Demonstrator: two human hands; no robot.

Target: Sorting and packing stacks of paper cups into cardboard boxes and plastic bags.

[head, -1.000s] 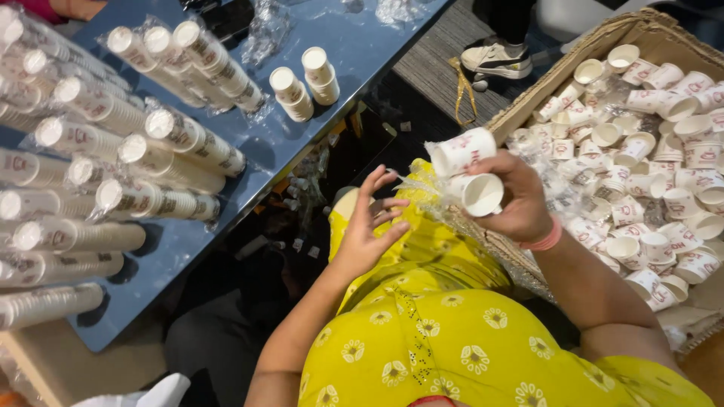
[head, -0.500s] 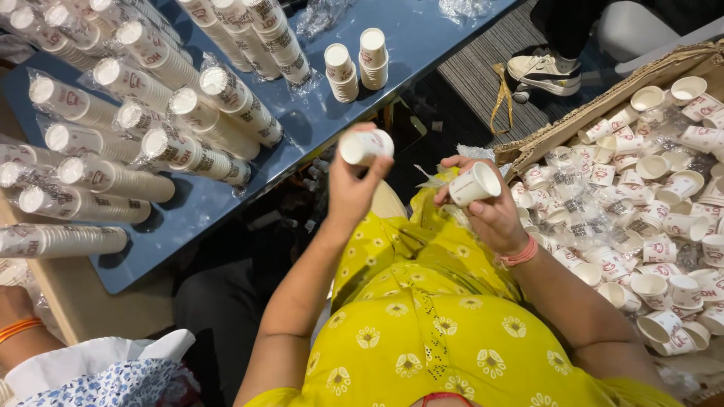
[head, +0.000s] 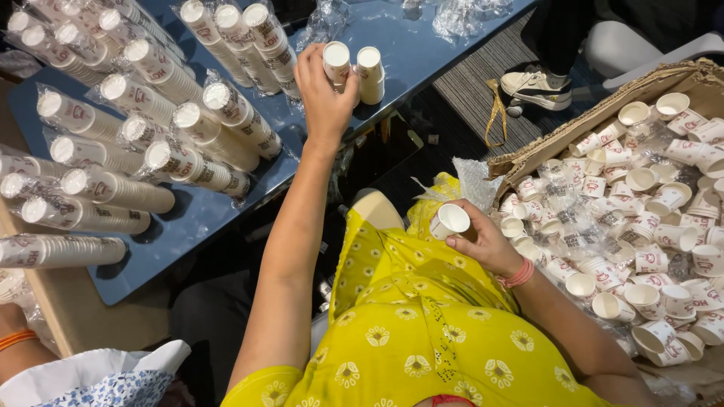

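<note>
Fingers (head: pixel 315 75) round cup stack (head: pixel 337 65), prob. touching.

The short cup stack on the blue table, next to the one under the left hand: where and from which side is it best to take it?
Probably by its side wall just below the top, coming from the right. The short cup stack stands upright on the blue table, and the left hand and its stack crowd its left side.

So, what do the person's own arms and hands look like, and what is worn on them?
Both arms are bare up to short yellow sleeves printed with small white flowers. The right hand has a pink-orange band round its wrist. The left hand wears nothing visible: no gloves, no rings.
</note>
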